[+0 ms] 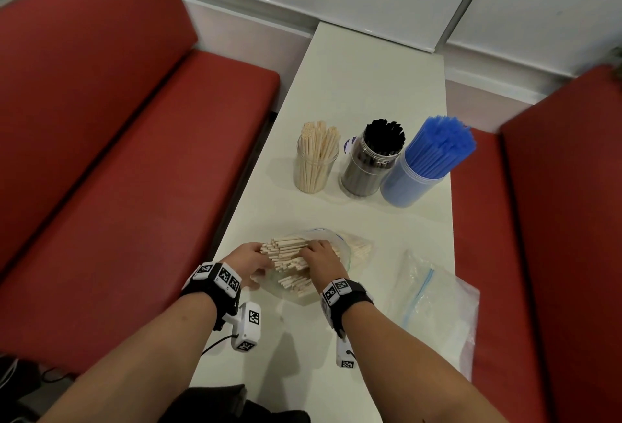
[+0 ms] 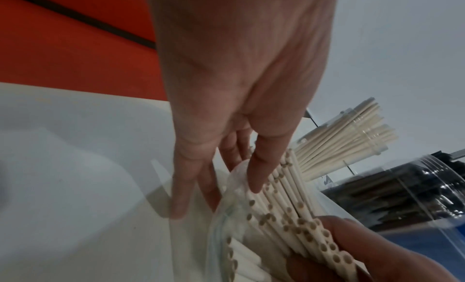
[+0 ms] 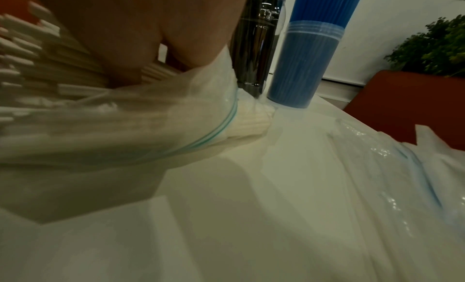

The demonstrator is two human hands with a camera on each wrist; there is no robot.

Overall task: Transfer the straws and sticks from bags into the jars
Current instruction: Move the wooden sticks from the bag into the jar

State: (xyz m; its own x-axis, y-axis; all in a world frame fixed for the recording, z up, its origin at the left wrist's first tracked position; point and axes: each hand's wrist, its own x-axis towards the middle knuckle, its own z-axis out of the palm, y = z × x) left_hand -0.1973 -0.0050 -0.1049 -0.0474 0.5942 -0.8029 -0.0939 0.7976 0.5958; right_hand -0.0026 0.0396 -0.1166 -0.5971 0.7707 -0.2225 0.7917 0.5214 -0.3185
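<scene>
A clear zip bag (image 1: 345,247) (image 3: 176,127) of cream paper straws (image 1: 286,254) (image 2: 289,196) lies on the white table (image 1: 370,69) close to me. My left hand (image 1: 250,261) (image 2: 239,87) holds the bag's mouth, thumb on the rim and fingers under the plastic. My right hand (image 1: 323,254) (image 2: 377,256) reaches into the bag and grips a bundle of the straws. Farther back stand three jars: one with cream straws (image 1: 314,170) (image 2: 352,139), one with black straws (image 1: 368,167) (image 3: 256,37), one with blue straws (image 1: 414,180) (image 3: 307,63).
Empty clear zip bags (image 1: 437,298) (image 3: 377,167) lie crumpled at the table's right edge. Red benches (image 1: 134,153) flank the narrow table on both sides. A white wall closes the far end. A green plant (image 3: 432,47) stands behind the right bench.
</scene>
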